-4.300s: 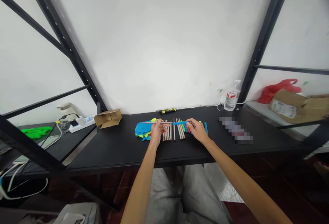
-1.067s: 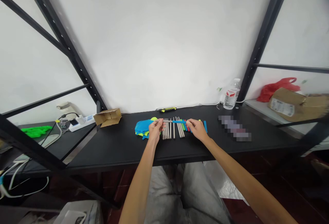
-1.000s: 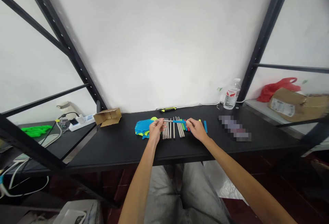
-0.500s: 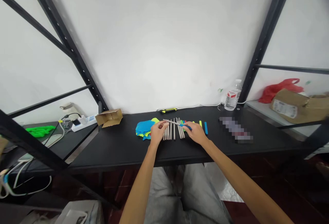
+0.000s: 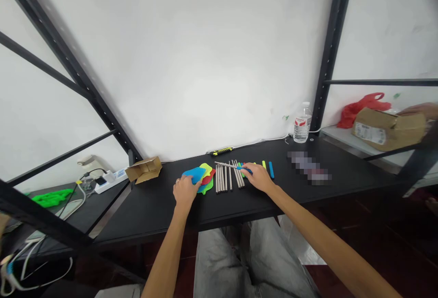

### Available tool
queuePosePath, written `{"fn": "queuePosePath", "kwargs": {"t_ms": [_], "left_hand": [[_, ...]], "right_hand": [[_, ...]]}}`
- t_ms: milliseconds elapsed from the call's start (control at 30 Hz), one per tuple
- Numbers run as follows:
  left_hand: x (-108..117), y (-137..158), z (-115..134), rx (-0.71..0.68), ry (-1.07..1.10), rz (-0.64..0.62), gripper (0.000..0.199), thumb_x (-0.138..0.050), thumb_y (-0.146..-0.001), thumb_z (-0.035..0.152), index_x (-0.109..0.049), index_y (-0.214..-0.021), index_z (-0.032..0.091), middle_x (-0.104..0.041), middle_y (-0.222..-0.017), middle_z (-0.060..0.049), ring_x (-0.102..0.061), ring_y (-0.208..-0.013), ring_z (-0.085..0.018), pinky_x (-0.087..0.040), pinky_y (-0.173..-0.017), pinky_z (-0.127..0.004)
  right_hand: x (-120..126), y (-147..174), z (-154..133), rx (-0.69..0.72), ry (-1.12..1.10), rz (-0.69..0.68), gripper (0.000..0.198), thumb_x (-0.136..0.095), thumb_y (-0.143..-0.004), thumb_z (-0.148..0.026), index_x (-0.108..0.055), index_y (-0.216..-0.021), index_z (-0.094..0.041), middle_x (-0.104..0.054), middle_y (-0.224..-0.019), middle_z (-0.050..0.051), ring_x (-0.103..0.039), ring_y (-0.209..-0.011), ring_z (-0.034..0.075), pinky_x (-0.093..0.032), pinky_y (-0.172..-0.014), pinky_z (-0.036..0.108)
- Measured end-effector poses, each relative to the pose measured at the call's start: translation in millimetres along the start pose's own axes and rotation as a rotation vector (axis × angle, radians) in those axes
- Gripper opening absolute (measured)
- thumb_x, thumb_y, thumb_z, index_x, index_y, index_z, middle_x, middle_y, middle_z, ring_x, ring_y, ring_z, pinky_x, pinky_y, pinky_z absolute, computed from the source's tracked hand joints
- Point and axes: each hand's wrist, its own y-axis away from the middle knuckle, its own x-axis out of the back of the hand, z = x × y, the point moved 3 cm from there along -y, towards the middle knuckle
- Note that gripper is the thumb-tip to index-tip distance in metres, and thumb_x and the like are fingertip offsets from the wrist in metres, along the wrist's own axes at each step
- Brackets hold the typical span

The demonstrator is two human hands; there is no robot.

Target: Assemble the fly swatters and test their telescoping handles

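Observation:
My right hand (image 5: 257, 177) is closed around a blue handle (image 5: 247, 169) with a thin metal rod (image 5: 224, 164) running out of it to the left, above a row of rods. My left hand (image 5: 185, 190) pinches a flat blue plastic fly swatter head (image 5: 193, 174) at the pile's left side. Beside and under it lie other swatter heads, among them a yellow one (image 5: 205, 168), a red one (image 5: 208, 178) and a green perforated one (image 5: 206, 185). Several bare metal rods (image 5: 221, 181) lie side by side between my hands.
Loose coloured handles, a yellow one (image 5: 264, 165) and a blue one (image 5: 271, 170) among them, lie right of my right hand. An open cardboard box (image 5: 144, 170) stands at left. A yellow-black tool (image 5: 221, 152) lies by the wall, a water bottle (image 5: 302, 123) at back right.
My left hand has left the rod's tip and moved left onto the swatter heads, where it grips the blue one. More red and green shows. My right hand still holds the rod's blue handle.

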Motion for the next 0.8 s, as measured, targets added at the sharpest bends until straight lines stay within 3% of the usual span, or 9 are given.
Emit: {"fn": "queuePosePath", "kwargs": {"t_ms": [167,300,400,500,567,667,800], "left_hand": [[11,-4,3,0.003,0.11,0.006,0.032,-0.058,-0.086,0.039,-0.075,-0.106,0.02,-0.069,-0.103,-0.016,-0.063,-0.092,-0.031,-0.045,-0.073,-0.035],[27,-5,9,-0.008,0.212,0.239,0.034,-0.049,-0.091,0.035,-0.076,-0.106,0.02,-0.066,-0.104,-0.016,-0.06,-0.098,-0.03,-0.042,-0.072,-0.033],[32,-7,20,-0.018,0.354,0.339,0.035,-0.047,-0.092,0.039,-0.076,-0.097,0.018,-0.066,-0.086,-0.012,-0.06,-0.086,-0.026,-0.041,-0.071,-0.032],[27,-11,35,0.015,0.68,0.353,0.032,-0.054,-0.088,0.045,-0.073,-0.083,0.019,-0.063,-0.069,-0.006,-0.059,-0.068,-0.02,-0.04,-0.065,-0.029],[17,-13,45,0.074,0.983,0.337,0.029,-0.06,-0.084,0.047,-0.069,-0.083,0.019,-0.065,-0.068,-0.004,-0.059,-0.065,-0.019,-0.041,-0.061,-0.027],[-2,-13,57,0.184,1.357,0.296,0.031,-0.068,-0.078,0.047,-0.062,-0.089,0.018,-0.069,-0.073,-0.004,-0.059,-0.059,-0.016,-0.042,-0.052,-0.024],[-15,-10,64,0.2,1.591,0.291,0.051,-0.075,-0.073,0.044,-0.052,-0.112,0.019,-0.07,-0.076,-0.002,-0.056,-0.048,-0.012,-0.04,-0.044,-0.022]], "right_hand": [[1,-1,1,-0.011,-0.005,0.003,0.03,-0.048,-0.098,-0.043,-0.071,-0.103,-0.024,-0.074,-0.102,0.007,-0.069,-0.094,0.024,-0.05,-0.082,0.033],[1,-1,2,-0.008,-0.009,0.004,0.029,-0.048,-0.098,-0.042,-0.07,-0.103,-0.024,-0.074,-0.101,0.007,-0.069,-0.094,0.024,-0.05,-0.083,0.033],[0,-1,3,-0.015,-0.022,0.013,0.03,-0.048,-0.098,-0.043,-0.07,-0.103,-0.024,-0.074,-0.1,0.007,-0.069,-0.095,0.024,-0.05,-0.084,0.033],[-1,-1,5,-0.018,-0.031,0.022,0.03,-0.048,-0.098,-0.043,-0.07,-0.103,-0.023,-0.074,-0.099,0.007,-0.069,-0.095,0.024,-0.05,-0.085,0.033],[-1,-1,6,-0.018,-0.037,0.027,0.03,-0.048,-0.098,-0.043,-0.07,-0.103,-0.023,-0.074,-0.099,0.007,-0.069,-0.095,0.024,-0.05,-0.085,0.033],[0,-2,5,-0.02,-0.049,0.032,0.03,-0.047,-0.098,-0.043,-0.07,-0.101,-0.023,-0.074,-0.101,0.007,-0.069,-0.095,0.024,-0.05,-0.086,0.034],[2,-2,2,-0.017,-0.043,0.007,0.028,-0.048,-0.098,-0.042,-0.07,-0.101,-0.024,-0.074,-0.102,0.006,-0.069,-0.095,0.024,-0.05,-0.086,0.034]]}}
